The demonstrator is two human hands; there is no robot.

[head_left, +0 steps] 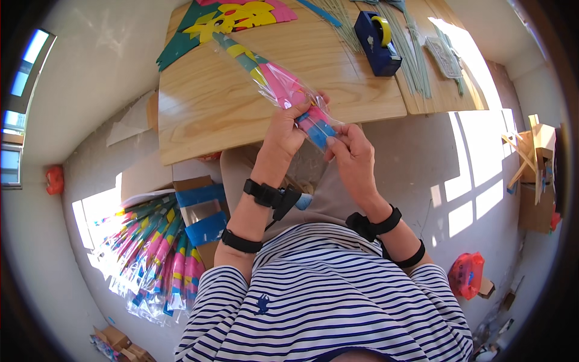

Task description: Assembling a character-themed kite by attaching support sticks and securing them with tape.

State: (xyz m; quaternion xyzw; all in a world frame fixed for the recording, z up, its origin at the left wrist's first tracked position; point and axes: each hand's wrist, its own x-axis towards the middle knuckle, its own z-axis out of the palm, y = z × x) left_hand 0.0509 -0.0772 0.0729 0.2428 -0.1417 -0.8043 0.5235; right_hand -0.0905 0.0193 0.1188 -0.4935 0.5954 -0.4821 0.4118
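Plainly, fingers (350, 134) pinch the wrapped bundle (280, 84) along its nearer half.

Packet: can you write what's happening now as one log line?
left hand: grips packet | right hand: holds its blue end | tape dispenser: on table

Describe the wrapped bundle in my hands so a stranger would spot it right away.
Find the pale wooden table at the top. Across its near edge, your left hand and right hand hold a long, clear-wrapped bundle banded in pink, yellow, green and blue. Similar bundles lie piled at lower left; this one alone is in your hands.
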